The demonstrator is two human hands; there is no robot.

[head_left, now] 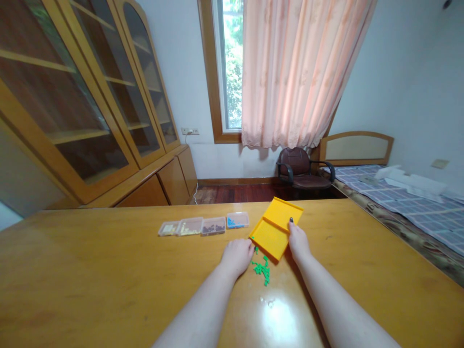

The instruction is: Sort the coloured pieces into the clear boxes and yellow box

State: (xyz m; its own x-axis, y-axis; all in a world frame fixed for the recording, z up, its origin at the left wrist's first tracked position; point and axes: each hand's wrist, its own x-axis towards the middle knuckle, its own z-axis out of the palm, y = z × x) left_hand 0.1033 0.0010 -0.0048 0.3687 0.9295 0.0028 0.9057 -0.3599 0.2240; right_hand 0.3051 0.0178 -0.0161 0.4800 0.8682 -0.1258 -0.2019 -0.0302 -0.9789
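A yellow tray (270,232) lies tilted on the wooden table (90,270). My right hand (297,241) grips its right edge, fingers curled over the rim. My left hand (237,255) sits at the tray's near left corner, fingers curled in a loose pinch, and what they hold I cannot make out. A small scatter of green beads (262,269) lies on the table between my two hands, just below the tray.
A row of small clear boxes (203,225) with coloured bits stands left of the tray. Behind the table are a glass-fronted cabinet (83,111), a dark chair (302,171) under the curtained window, and a bed (398,198) at right.
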